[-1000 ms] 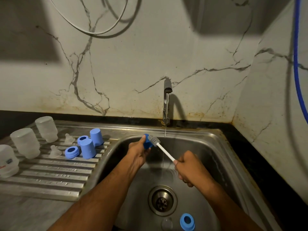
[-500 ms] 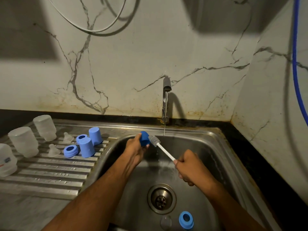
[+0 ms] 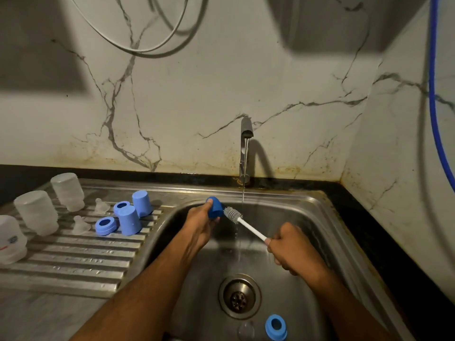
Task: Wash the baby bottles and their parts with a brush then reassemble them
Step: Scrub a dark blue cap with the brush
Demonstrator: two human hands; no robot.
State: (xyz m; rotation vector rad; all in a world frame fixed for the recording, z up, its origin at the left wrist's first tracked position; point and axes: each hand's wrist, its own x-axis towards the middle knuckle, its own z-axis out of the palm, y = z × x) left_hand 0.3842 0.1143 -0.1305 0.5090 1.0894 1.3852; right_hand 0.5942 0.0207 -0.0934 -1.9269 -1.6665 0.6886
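Note:
My left hand (image 3: 200,223) grips a blue bottle cap (image 3: 215,207) over the sink basin (image 3: 317,217), its open end facing right. My right hand (image 3: 293,249) holds the white handle of a small bottle brush (image 3: 234,214), whose grey bristle head sits just outside the cap's mouth. A thin stream of water (image 3: 243,193) falls from the tap (image 3: 246,134) just right of the brush head. On the drainboard (image 3: 73,264) stand three upturned clear bottles (image 3: 37,211), two blue caps (image 3: 129,220), two blue collar rings (image 3: 105,225) and two clear teats (image 3: 81,225).
A blue collar ring (image 3: 276,326) and a clear teat (image 3: 246,331) lie on the sink floor near the drain (image 3: 238,297). A marble wall stands close behind, with a blue hose (image 3: 434,94) at the right and a black counter edge (image 3: 369,217) around the sink.
The brush head has pulled slightly out of the cap's mouth and now sits beside it. Both hands stay in about the same place under the tap.

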